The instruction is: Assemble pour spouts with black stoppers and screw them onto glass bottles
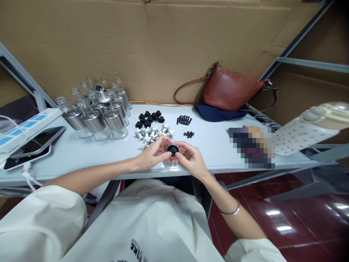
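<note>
Between my two hands, over the table's front edge, is a round black stopper-like part (pixel 172 149) with a pale rim. My left hand (pixel 155 152) pinches its left side with thumb and fingers. From the right, my right hand (pixel 191 157) grips the same part, thumb on its face. Just beyond my left hand lie several silver-white pronged pieces (pixel 149 134) in a heap. Behind them is a group of black stoppers (pixel 149 119). Short black tubes (pixel 184 120) and smaller black bits (pixel 188 134) lie farther right. The underside of the held part is hidden.
Several glass bottles with metal sleeves (pixel 94 122) stand at the left on the white table (pixel 114 154). A power strip (pixel 27 127) and phone-like devices (pixel 35 143) are at far left. A brown bag (pixel 230 89), a dark blue cloth (pixel 218 114) and a dotted bottle (pixel 302 133) are on the right.
</note>
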`<state>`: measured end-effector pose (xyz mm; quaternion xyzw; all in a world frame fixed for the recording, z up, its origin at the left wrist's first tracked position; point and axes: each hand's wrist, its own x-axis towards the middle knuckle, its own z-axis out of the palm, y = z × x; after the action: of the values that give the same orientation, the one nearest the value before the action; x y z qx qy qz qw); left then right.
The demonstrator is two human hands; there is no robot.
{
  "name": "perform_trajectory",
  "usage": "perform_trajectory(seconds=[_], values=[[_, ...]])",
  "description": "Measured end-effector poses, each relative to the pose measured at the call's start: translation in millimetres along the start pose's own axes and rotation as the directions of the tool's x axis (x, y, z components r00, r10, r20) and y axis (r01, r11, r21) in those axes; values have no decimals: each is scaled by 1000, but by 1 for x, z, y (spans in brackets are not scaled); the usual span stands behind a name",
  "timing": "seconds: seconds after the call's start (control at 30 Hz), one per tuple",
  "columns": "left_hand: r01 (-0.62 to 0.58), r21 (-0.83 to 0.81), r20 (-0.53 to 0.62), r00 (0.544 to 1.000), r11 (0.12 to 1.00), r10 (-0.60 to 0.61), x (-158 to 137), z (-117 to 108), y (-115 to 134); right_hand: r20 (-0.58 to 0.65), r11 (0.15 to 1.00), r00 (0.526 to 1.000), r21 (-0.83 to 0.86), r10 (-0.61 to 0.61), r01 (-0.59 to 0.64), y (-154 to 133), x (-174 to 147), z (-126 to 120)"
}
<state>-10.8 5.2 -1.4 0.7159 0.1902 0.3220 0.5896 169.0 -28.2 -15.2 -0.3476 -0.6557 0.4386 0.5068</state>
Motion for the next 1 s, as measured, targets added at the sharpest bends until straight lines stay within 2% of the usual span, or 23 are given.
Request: perform_trajectory(seconds=[0.33,0.67,1.0], values=[[13,83,9,1000,996,-13,1,1,4,43,996,998,-79,52,-48,-2,0,0],[137,-73,55,990,988,-133,4,-2,-2,133,986,978,20,164,-168,-1,4,-2],[120,-124,64,992,985,-113,5,0,3,184,984,969,26,167,-174,-4,3,-3]])
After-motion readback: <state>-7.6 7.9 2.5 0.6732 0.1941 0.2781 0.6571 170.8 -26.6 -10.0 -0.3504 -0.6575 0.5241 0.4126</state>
